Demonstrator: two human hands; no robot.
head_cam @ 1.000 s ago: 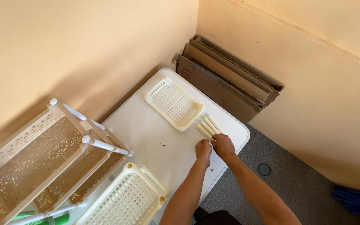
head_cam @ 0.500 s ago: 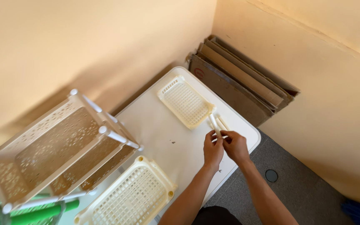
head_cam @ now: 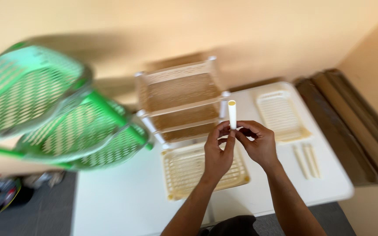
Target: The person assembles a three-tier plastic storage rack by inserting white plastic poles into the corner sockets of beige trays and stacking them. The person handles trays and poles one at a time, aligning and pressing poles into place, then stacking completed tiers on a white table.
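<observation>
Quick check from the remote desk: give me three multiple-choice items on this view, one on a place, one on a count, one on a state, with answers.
1. Where is the cream tube?
A. between both hands, above the table
B. lying in the flat basket
C. on the floor

2. How many loose cream rods lie on the white table by the right hand?
A. one
B. three
C. six

3. How does the tube stand?
A. flat
B. roughly upright
C. snapped in two

Answers: 1 A, the left hand and right hand pinch its lower end. 2 B, three rods lie side by side. 3 B, its open end points up.
</observation>
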